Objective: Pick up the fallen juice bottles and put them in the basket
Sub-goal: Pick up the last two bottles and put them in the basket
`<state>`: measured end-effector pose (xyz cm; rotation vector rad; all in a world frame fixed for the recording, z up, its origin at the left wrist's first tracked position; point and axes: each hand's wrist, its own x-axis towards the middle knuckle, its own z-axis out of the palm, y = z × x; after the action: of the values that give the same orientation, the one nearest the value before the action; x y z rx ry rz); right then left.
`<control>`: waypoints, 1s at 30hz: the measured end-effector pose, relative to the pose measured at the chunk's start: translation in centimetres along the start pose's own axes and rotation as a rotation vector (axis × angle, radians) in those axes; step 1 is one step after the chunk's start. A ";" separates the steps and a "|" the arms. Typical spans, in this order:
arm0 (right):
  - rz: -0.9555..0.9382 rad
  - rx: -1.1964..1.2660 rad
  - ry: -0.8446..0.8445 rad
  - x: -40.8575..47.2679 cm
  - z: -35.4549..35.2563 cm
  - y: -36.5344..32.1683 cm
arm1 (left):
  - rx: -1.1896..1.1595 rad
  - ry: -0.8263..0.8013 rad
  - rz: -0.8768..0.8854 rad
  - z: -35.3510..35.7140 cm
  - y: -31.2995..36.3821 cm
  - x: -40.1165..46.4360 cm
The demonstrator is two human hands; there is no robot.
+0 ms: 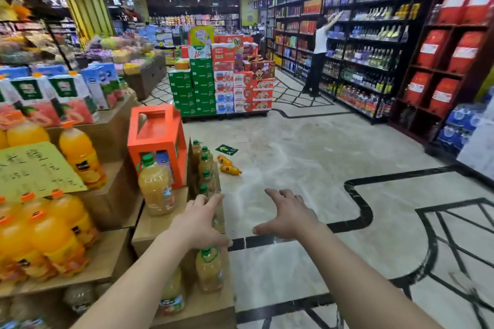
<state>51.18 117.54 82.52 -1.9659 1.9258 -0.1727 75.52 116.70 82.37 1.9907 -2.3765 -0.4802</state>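
Observation:
Two small orange juice bottles lie on their sides on the pale floor ahead, one just behind the other, close to the corner of the wooden display. My left hand reaches forward with its fingers spread, in front of the green-capped bottles on the display, holding nothing. My right hand is stretched out over the floor, palm down, fingers straight and empty. Both hands are well short of the fallen bottles. No basket is in view.
A stepped wooden display with large juice bottles and an orange carton fills the left. A pallet of stacked drink cases stands ahead. Dark shelves line the right wall, where a person reaches up.

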 end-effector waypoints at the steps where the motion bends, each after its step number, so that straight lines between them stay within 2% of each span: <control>1: 0.006 0.013 -0.005 0.8 -0.2 0.8 | 0.008 -0.003 -0.002 0.2 0.5 1.2; 9: 0.076 0.036 -0.047 11.0 -1.4 6.3 | -0.010 -0.076 -0.010 1.9 2.8 14.0; 19: 0.206 0.002 -0.049 30.9 -7.3 11.6 | -0.076 -0.110 0.086 -0.9 5.0 37.4; 30: 0.165 0.006 -0.065 53.5 -12.3 15.4 | -0.051 -0.097 0.046 -4.6 5.5 59.1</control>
<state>35.29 62.93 79.08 -1.7760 2.0312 -0.0691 59.67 59.60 76.80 1.9302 -2.4319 -0.6431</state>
